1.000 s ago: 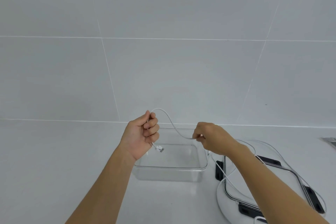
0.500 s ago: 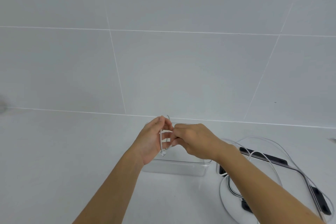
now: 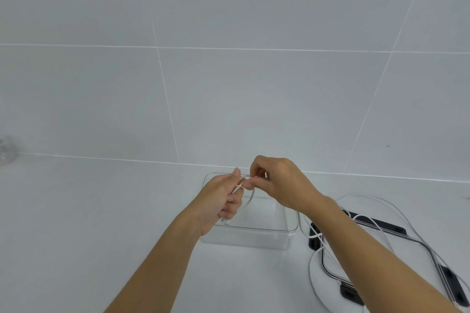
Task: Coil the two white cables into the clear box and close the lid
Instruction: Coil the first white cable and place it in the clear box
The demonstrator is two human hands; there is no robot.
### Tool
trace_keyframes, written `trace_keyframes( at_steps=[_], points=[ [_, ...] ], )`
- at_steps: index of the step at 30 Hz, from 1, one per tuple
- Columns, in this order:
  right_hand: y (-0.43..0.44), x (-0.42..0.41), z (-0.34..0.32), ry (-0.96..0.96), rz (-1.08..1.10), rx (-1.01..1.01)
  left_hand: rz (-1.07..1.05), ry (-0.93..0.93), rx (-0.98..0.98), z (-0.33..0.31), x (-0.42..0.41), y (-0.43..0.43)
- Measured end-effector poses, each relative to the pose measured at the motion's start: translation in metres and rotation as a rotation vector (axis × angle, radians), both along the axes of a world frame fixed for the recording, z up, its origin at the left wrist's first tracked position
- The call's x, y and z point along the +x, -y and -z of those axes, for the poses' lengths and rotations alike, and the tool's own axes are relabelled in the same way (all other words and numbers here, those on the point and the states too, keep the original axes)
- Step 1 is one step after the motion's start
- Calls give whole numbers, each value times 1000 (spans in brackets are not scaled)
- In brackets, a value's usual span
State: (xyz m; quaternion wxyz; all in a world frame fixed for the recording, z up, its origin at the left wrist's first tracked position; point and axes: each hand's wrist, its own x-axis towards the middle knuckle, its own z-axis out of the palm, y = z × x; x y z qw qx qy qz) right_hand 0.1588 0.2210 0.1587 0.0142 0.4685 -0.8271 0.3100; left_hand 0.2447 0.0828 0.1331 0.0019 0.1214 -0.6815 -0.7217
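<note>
Over the clear box [image 3: 287,231], left hand [image 3: 221,201] grips a small loop of white cable [image 3: 251,198], right hand [image 3: 279,183] pinches it. Most cable's trailing right over the lid [image 3: 381,225], box looks empty, lid off. Early days, I'd say.

Left hand [image 3: 221,201] grips a small loop of white cable [image 3: 250,198], fingers curled round it. Right hand [image 3: 277,183] pinches the same cable right at my left fingertips. Clear box [image 3: 254,240] stands open directly beneath the grip. Lid [image 3: 379,225] lies flat, right of the grip, slack cable draped across it.
</note>
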Motion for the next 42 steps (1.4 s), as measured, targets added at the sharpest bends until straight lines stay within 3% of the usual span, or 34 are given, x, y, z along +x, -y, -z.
trace_keyframes(
  at_steps=[10,23,27,31,42],
  points=[
    [-21,-29,4,364,105,-186,-84,-50,43,-6,0,19],
    [-14,-24,2,156,74,-372,65,-39,26,-5,2,6],
    [-16,-31,2,138,112,-420,114,-107,204,-11,5,11],
    [-26,-41,3,258,88,-516,124,-178,390,-19,7,22],
    [-37,-69,21,341,175,-556,152,-326,607,-42,18,45]
  ],
)
